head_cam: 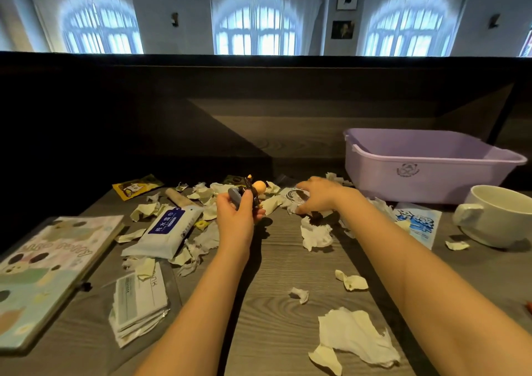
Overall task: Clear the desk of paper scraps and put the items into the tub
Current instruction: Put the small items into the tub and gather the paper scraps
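Lilac plastic tub (426, 171) waits far right on our grey wood-grain desk (288, 260). Our right hand (319, 194) spreads over a round-printed wrapper (293, 197); we should pinch only it. Left hand (236, 211) clamps small orange-topped trinkets (253, 191).

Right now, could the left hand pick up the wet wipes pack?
Probably not cleanly. The left hand is already closed around a small figure and a grey item, so it has no free fingers. The wipes pack lies just to its left with only paper scraps around it, so the way is otherwise free.
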Available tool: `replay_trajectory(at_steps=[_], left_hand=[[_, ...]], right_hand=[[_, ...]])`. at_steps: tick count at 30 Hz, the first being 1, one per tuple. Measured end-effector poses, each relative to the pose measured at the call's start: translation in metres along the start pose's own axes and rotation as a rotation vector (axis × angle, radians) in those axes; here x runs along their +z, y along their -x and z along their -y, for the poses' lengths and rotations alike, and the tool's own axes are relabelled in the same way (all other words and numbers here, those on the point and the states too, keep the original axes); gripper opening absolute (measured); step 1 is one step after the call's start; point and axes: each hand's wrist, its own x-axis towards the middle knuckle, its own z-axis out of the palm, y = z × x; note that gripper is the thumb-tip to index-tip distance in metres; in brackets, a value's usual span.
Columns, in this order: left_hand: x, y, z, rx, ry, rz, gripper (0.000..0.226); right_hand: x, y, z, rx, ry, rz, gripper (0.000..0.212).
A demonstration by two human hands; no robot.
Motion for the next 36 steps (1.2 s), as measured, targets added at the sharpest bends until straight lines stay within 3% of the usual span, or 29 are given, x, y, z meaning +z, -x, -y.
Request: replay_trajectory(at_steps=[3, 8, 12, 17, 21, 23, 31, 36], left_hand=[[-0.002, -0.002, 0.000, 0.005, -0.003, -0.008, 0.016], [-0.003, -0.005, 0.000, -0.005, 0.027, -0.014, 0.018], [-0.003, -0.005, 0.000, -0.006, 0.043, -0.011, 0.015], [-0.005, -0.006, 0.000, -0.011, 0.060, -0.005, 0.018], [-0.006, -0.006, 0.000, -0.013, 0.068, -0.018, 0.016], [-0.007, -0.007, 0.000, -0.019, 0.077, -0.020, 0.016], [-0.010, -0.006, -0.002, -0.020, 0.025, -0.012, 0.016], [-0.005, 0.011, -0.008, -0.024, 0.015, 0.028, 0.026]], right_hand=[[-0.011, -0.007, 0.006, 0.041, -0.031, 0.107, 0.072], [-0.022, -0.015, 0.010, 0.033, 0.008, 0.076, 0.042], [-0.018, -0.013, 0.011, 0.061, -0.148, 0.061, 0.074], [-0.017, -0.015, 0.008, 0.027, -0.091, -0.056, 0.068], [-0.024, -0.013, 0.011, -0.051, -0.211, -0.130, 0.029], [-0.032, -0.010, 0.013, -0.072, -0.261, -0.202, 0.021], [-0.048, 0.017, 0.025, -0.109, -0.613, -0.469, 0.021], [-0.055, 0.063, 0.016, -0.134, -0.759, -0.476, 0.025]])
